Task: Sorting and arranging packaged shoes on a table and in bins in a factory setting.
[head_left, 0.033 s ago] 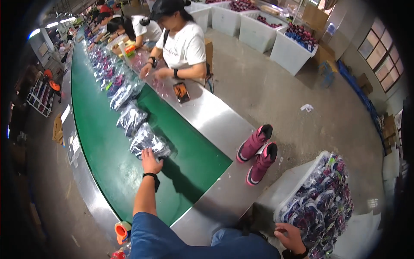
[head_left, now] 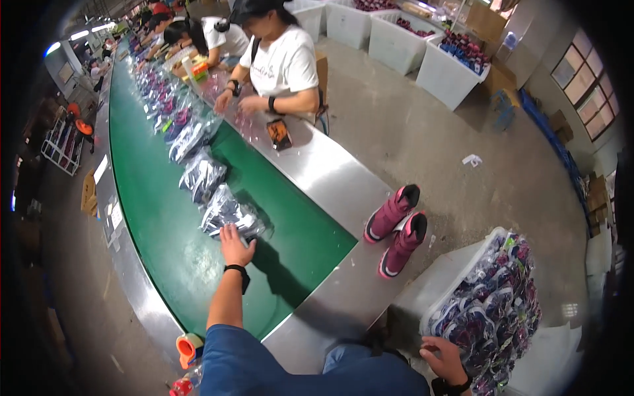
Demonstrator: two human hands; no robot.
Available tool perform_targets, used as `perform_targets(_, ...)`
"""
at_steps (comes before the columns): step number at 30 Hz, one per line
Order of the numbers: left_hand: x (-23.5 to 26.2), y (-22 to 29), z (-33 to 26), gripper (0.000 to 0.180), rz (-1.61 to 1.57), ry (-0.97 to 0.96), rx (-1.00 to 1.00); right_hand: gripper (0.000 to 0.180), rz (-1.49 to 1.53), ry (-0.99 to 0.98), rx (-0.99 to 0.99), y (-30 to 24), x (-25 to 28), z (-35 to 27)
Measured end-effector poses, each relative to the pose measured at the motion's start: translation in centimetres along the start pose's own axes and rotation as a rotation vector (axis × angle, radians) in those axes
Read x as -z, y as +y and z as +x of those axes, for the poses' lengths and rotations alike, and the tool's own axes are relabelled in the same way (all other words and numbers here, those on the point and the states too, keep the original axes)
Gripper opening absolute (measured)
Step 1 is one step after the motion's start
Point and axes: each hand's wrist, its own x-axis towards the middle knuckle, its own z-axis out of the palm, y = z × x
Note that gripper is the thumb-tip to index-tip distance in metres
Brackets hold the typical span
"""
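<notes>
My left hand (head_left: 236,247) reaches out over the green conveyor belt (head_left: 158,218), its fingers stretched and its thumb apart. Its fingertips rest at the near edge of a pair of dark shoes in a clear plastic bag (head_left: 230,214). Just beyond lies another bagged pair (head_left: 203,174), first in a line of several running up the belt. Low on the right, my right hand (head_left: 444,360) hangs beside a white bin (head_left: 441,305) heaped with bagged shoes (head_left: 492,310). Its fingers are loosely bent, the thumb is apart, and nothing shows in them.
Pink boots (head_left: 398,231) stand on the metal table edge (head_left: 337,290). Across the belt a person in a white shirt (head_left: 284,66) handles clear plastic, near an orange-and-black item (head_left: 279,134). An orange tape dispenser (head_left: 187,350) sits at lower left. More white bins (head_left: 446,76) stand behind.
The thumb of my left hand has spread away from its fingers at the bag's near edge. The whole view has shifted slightly. My right hand stays beside the bin.
</notes>
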Motion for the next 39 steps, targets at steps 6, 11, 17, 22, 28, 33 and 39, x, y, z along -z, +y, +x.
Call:
perform_targets(6, -0.3, 4.3, -8.9, 0.088, -0.764, 0.047, 0.334, 0.036, 0.021, -0.047, -0.052, 0.5, -1.3, 0.6)
perform_targets(11, 1.6, 4.1, -13.9, 0.091, -2.091, 0.164, 0.966, 0.036, -0.003, -0.038, -0.036, 2.1, -1.0, 0.6)
perform_targets(17, 1.6, 3.5, -12.9, 0.112, -1.373, 0.358, 1.286, 0.035, 0.063, -0.029, -0.012, 2.1, -1.4, 0.0)
perform_targets(22, 0.9, 3.8, -13.0, 0.066, -1.528, 0.262, 1.065, 0.034, 0.121, 0.020, 0.020, 2.9, -0.9, -1.6)
perform_targets(28, 6.0, 12.5, -16.9, 0.038, -1.991, -0.530, 0.778, 0.034, 0.166, 0.193, 0.099, 4.6, 1.8, -3.7)
perform_targets(33, 8.7, 22.1, -20.3, 0.026, -1.989, -1.018, 0.615, 0.034, 0.034, 0.333, 0.355, 3.1, 5.6, -4.4)
perform_targets(39, 9.0, 30.7, -23.2, 0.040, -2.039, -1.903, 0.218, 0.068, -0.308, 0.493, 0.616, 3.5, 11.0, -6.1)
